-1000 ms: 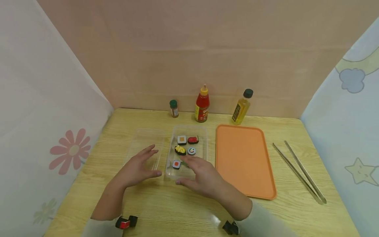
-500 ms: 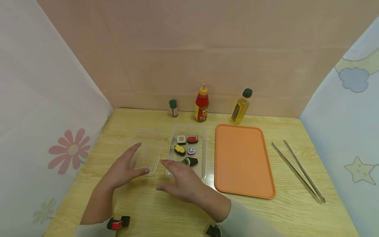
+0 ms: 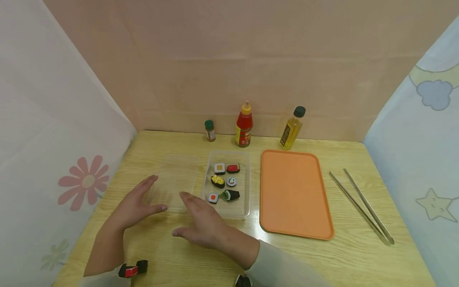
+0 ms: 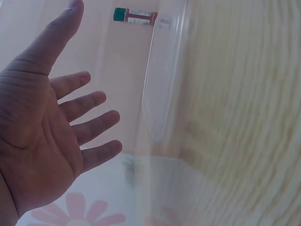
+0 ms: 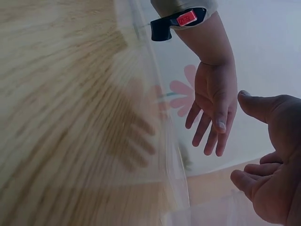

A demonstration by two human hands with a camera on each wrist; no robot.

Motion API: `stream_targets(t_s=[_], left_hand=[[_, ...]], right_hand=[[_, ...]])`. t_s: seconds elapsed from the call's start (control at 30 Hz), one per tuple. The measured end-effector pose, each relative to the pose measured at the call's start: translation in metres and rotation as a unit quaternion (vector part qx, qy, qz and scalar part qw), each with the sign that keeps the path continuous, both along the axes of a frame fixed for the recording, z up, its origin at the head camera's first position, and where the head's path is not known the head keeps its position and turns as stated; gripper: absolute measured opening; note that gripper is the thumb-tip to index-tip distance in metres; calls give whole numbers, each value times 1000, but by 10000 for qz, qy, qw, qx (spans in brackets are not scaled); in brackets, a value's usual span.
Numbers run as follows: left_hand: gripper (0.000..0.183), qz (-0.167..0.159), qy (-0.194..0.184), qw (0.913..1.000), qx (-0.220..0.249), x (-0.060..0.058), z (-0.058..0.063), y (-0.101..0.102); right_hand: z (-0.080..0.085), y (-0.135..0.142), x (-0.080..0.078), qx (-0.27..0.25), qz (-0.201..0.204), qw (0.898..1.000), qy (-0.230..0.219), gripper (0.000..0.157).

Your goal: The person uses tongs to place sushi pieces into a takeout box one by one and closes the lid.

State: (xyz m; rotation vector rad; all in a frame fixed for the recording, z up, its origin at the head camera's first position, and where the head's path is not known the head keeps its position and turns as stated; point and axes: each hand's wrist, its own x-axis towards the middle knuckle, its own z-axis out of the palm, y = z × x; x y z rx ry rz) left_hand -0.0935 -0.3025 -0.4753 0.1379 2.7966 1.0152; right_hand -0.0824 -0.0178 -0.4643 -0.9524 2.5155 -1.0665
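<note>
In the head view, my left hand [image 3: 132, 209] hovers at the left front corner of a clear plastic lid [image 3: 178, 175], fingers extended and thumb apart. My right hand [image 3: 206, 223] hangs before the lid's front right corner, fingers stretched toward it. Nothing is in either palm. Right of the lid is a clear plastic box [image 3: 245, 207] with several sushi pieces, among them a yellow-topped one [image 3: 217, 181] and a dark hand roll [image 3: 231, 195]. The left wrist view shows the lid's edge [image 4: 162, 80] beyond my fingers. The right wrist view has both hands facing each other.
An orange tray [image 3: 295, 195] lies right of the box, with long metal tongs [image 3: 363, 207] farther right. Along the back stand a green-capped spice jar [image 3: 210, 131], a red sauce bottle [image 3: 244, 127] and an oil bottle [image 3: 292, 129]. Fabric walls surround the table [image 3: 201, 263].
Both hands have moved left, from over the lid and the box's front to the lid's front corners. The front row of sushi, partly covered by my right hand before, is uncovered now.
</note>
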Motion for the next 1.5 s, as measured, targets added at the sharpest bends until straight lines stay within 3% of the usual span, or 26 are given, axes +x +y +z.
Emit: stream_targets(t_s=[0.2,0.43,0.77,1.13,1.5], left_hand=[[110,23,-77,10000,-43,-1,-1,-5],[113,69,-228,9997,-27,-2,-8,-12],[113,187,-483,9986,-106,-2,-14,-14],[113,256,-870,9953,-334,-3,-15,-12],[117,346,-970,9937,-446,0,-17,-16]], right_hand=[[-4,-18,1,136,52,9999,40,103],[-18,-41,3,550,32,9982,-243,114],[-37,-51,-4,903,-512,9940,-340,124],[-46,-54,-8,401,-1101,9877,-1033,123],[-52,-57,-10,64,-1001,9889,-1096,120]])
